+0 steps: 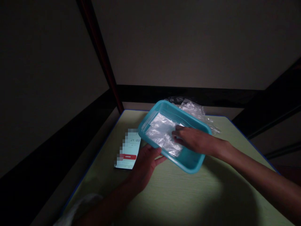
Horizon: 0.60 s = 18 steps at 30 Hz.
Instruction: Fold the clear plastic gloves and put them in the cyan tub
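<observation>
A teal plastic tub point(195, 163) sits tilted on a pale green table point(188, 197). Clear plastic bags point(160, 131) lie inside it. My right hand point(192, 139) reaches into the tub from the right, its fingers pressed on the bags. Whether it grips them is hidden. My left hand point(144, 164) rests under and against the tub's near left wall, fingers curled on the rim and steadying it.
A phone point(129, 153) with a lit screen lies flat on the table just left of the tub. More crumpled clear plastic point(197, 111) sits behind the tub. Dark bed-frame rails point(103, 56) surround the table. Something pale point(82, 204) shows at the bottom left.
</observation>
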Each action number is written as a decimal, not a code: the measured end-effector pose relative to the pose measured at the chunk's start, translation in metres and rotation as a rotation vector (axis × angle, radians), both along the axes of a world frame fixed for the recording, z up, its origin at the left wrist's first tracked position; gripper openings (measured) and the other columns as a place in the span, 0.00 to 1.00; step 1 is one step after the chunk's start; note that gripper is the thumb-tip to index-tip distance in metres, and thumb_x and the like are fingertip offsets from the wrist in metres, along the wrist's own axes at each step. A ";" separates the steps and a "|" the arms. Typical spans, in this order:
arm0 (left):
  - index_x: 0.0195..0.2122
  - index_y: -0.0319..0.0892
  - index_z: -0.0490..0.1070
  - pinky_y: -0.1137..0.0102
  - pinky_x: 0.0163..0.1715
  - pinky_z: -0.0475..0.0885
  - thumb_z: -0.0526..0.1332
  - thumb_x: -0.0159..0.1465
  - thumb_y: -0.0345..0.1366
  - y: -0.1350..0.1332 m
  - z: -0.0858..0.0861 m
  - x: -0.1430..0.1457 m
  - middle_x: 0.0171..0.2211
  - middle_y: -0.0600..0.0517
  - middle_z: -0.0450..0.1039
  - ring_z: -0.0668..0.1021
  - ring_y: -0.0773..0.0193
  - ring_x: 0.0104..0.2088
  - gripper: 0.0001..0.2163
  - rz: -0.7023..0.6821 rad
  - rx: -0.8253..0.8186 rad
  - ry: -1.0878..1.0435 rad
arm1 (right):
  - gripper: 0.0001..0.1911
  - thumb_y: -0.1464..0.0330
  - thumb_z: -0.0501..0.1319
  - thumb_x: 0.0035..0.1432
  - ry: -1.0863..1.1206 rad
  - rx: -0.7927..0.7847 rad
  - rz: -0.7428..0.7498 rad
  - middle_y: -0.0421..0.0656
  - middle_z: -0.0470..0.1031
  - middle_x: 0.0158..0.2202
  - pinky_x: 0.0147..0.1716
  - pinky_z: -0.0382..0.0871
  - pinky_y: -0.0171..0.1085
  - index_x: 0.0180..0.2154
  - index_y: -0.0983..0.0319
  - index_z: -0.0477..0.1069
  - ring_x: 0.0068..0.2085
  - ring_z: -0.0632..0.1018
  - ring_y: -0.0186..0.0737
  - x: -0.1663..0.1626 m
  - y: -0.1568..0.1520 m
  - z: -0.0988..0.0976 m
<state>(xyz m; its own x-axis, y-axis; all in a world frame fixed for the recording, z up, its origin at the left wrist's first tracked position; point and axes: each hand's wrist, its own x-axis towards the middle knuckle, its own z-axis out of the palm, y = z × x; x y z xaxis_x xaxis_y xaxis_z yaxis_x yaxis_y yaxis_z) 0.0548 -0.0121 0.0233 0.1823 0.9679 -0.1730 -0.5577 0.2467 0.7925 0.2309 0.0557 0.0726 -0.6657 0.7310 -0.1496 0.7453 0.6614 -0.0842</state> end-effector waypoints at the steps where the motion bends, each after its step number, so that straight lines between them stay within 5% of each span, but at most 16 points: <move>1: 0.38 0.38 0.73 0.55 0.51 0.67 0.67 0.52 0.36 0.000 0.000 0.000 0.43 0.43 0.75 0.75 0.50 0.48 0.13 -0.002 -0.003 0.000 | 0.11 0.72 0.49 0.62 -0.021 0.012 -0.014 0.49 0.70 0.36 0.29 0.62 0.35 0.37 0.65 0.70 0.32 0.74 0.38 -0.001 0.001 -0.001; 18: 0.37 0.38 0.72 0.53 0.49 0.67 0.68 0.48 0.35 0.000 -0.001 0.001 0.40 0.42 0.76 0.76 0.48 0.46 0.15 -0.011 -0.047 -0.016 | 0.17 0.79 0.51 0.58 -0.157 0.111 0.011 0.57 0.71 0.49 0.39 0.70 0.38 0.48 0.69 0.69 0.45 0.76 0.46 -0.010 0.004 -0.012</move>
<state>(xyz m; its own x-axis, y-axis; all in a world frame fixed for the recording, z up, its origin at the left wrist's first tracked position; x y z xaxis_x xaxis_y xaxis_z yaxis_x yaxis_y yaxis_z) 0.0555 -0.0125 0.0221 0.1960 0.9568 -0.2148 -0.5676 0.2893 0.7708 0.2204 0.0593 0.0604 -0.6487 0.7415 -0.1712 0.7360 0.6685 0.1068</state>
